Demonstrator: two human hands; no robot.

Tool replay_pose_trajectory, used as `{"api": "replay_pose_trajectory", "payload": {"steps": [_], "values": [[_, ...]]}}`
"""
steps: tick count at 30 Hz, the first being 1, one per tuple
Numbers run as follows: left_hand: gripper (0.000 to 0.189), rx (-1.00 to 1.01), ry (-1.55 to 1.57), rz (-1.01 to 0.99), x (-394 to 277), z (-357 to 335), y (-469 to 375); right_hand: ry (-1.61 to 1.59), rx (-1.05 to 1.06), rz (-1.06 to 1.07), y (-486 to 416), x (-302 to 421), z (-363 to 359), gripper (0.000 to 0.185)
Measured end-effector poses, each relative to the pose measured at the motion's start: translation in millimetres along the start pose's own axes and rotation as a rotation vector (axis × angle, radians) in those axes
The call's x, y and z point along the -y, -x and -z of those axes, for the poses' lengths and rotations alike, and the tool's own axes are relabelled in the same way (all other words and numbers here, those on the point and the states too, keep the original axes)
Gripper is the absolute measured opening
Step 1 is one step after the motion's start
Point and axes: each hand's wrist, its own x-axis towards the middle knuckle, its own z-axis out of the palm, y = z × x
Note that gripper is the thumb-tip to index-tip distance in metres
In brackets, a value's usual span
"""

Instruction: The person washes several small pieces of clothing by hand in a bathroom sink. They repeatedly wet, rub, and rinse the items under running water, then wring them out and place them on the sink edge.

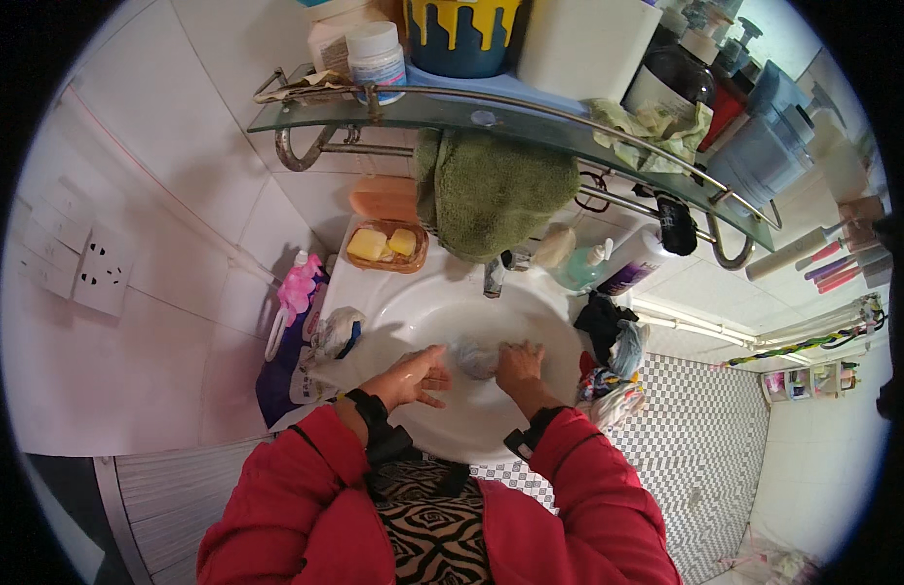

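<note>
A white washbasin [452, 431] lies before me, with a small pale grey-blue cloth [475, 358] crumpled in its bowl. Left of the cloth, my left hand [415, 379] hangs over the bowl with fingers apart and nothing in them. My right hand [521, 365] is lowered at the cloth's right side, its fingers bent. Whether those fingers grip an edge of the cloth cannot be made out. The metal faucet [493, 278] stands at the back of the bowl, beyond both hands.
Yellow soap bars [382, 245] sit in a brown dish at back left. A green towel [499, 194] hangs under the glass shelf [495, 121], which holds several bottles. Crumpled cloths [611, 365] lie on the basin's right rim. A bunched whitish cloth [337, 333] rests on the left rim.
</note>
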Motion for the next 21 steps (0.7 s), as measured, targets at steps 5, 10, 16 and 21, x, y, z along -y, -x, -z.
{"api": "replay_pose_trajectory", "payload": {"steps": [5, 10, 16, 21], "values": [[0.073, 0.228, 0.24, 0.211, -6, -34, 4, -0.174, -0.493, 0.471, 45, 23, 26, 0.031], [0.055, 0.32, 0.232, -0.024, -3, -40, 15, -0.493, -0.349, 0.749, 93, 39, 36, 0.023], [0.039, 0.379, -0.107, -0.058, -1, -43, 8, -0.883, -0.205, 0.856, 112, 29, 55, 0.007], [0.043, 0.369, 0.057, 0.049, -8, -66, 17, -1.404, -0.037, 0.744, 91, -5, 67, 0.017]]}}
